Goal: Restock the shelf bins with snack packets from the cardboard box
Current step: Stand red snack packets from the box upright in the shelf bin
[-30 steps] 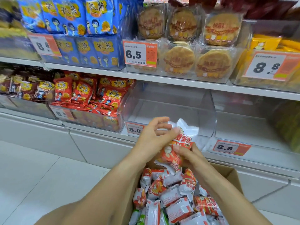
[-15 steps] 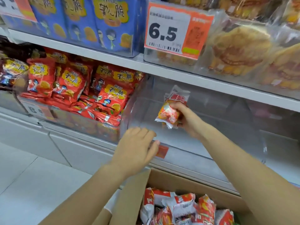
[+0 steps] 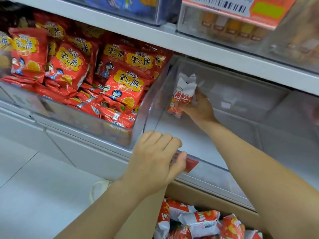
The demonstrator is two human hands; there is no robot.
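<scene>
the right hand (image 3: 198,107) is reached deep inside the clear plastic shelf bin (image 3: 215,171), its fingers curled round a small red, orange and white snack packet (image 3: 183,95). the packet is held upright, white crimped top uppermost, near the bin's left wall and above its bare white floor; whether its lower end touches the floor is hard to tell. the left hand (image 3: 155,159) rests on the bin's front left corner, fingers bent over the transparent front lip and thumb against the red price label (image 3: 189,164) fixed to that lip, so it grips the edge of the bin.

just left of this bin, touching it, stands another clear plastic bin (image 3: 120,137) piled full of red crinkled snack bags with yellow labels and cartoon figures (image 3: 124,87). above both runs a white metal shelf edge (image 3: 207,49), and on it sit more clear containers, one with an orange and white barcode tag (image 3: 241,7), its contents blurred.

below the arms, at the bottom edge, is the open brown cardboard box (image 3: 207,199), holding more red and white packets (image 3: 202,221) lying jumbled. pale floor tiles (image 3: 34,195) spread to the left, with a loop of cream strap (image 3: 98,188) lying on them beside the left forearm.
</scene>
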